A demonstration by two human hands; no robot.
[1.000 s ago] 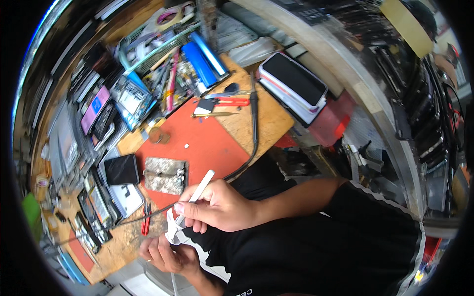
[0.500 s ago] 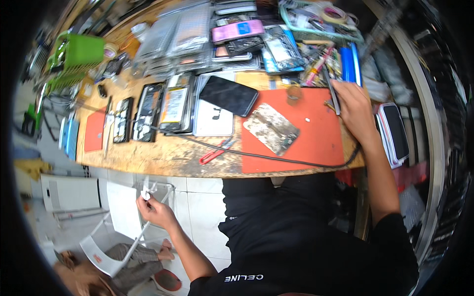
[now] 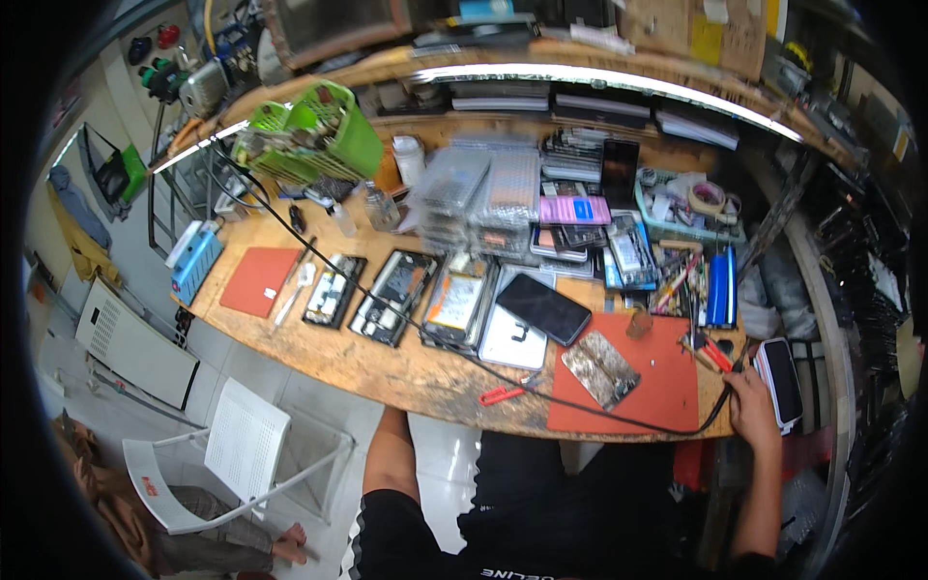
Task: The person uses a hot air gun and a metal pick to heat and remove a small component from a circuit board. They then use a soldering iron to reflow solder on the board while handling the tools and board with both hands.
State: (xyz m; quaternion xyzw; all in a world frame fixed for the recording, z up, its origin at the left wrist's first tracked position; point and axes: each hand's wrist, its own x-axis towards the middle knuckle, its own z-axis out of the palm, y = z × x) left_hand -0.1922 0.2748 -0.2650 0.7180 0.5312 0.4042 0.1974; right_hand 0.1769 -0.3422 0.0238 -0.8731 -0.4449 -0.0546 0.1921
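Observation:
At the right edge of the workbench, my right hand [image 3: 752,396] has its fingers closed round a thick black cable [image 3: 580,404]. From there the cable loops down and runs leftward across the bench. Just beyond this hand lie red-handled pliers [image 3: 714,354] on an orange-red mat [image 3: 672,391]. That mat also bears a dirty, stained metal plate [image 3: 600,369] and a small brownish jar [image 3: 639,324]. My left forearm [image 3: 391,454] reaches beneath the bench's front edge, which hides the hand. A black-screened phone [image 3: 543,307] rests left of the plate.
Opened phones [image 3: 394,297] line the bench's middle, with a red cutter [image 3: 503,394] near the front edge. Behind are bubble-wrap sleeves [image 3: 507,184] and a green basket [image 3: 333,135]. A white folding chair [image 3: 246,435] and a seated person [image 3: 193,527] are at lower left.
The view has shifted, bringing the shelf into sight. My right hand has left the dark slim tool and taken the cable. My left hand, which held crumpled white tissue, has gone under the bench edge.

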